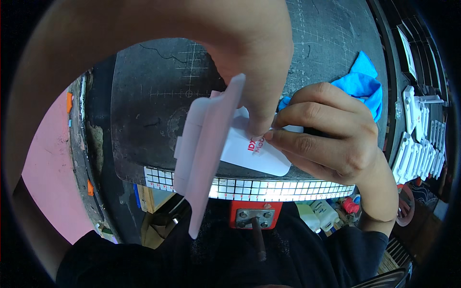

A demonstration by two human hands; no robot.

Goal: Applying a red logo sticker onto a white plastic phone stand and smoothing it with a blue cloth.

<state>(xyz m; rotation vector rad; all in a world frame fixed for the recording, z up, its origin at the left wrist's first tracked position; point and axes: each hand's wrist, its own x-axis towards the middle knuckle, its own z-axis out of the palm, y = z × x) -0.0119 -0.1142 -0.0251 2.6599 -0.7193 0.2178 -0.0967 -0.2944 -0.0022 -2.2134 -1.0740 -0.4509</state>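
Observation:
A white panel with red print [258, 160] is held over the dark board, one rounded corner towards me. My left hand [261, 82] bends down from above, its thumb pressed on the panel beside the print; its other fingers are largely hidden. From the right, my right hand [327, 133] has its fingertips drawn together at the panel, against the left thumb. Anything small between those fingertips is hidden. A white moulded plastic piece [209, 154] stands tilted at the left of the panel, close to the camera. Whether it is joined to the panel cannot be told.
The dark board [151, 118] bears pale grid marks, with a ruler strip [302, 190] along its near edge. A blue cloth [363, 86] lies beyond my right hand. White plastic parts [417, 154] are stacked at far right. A red clamp block [234, 216] sits below the board.

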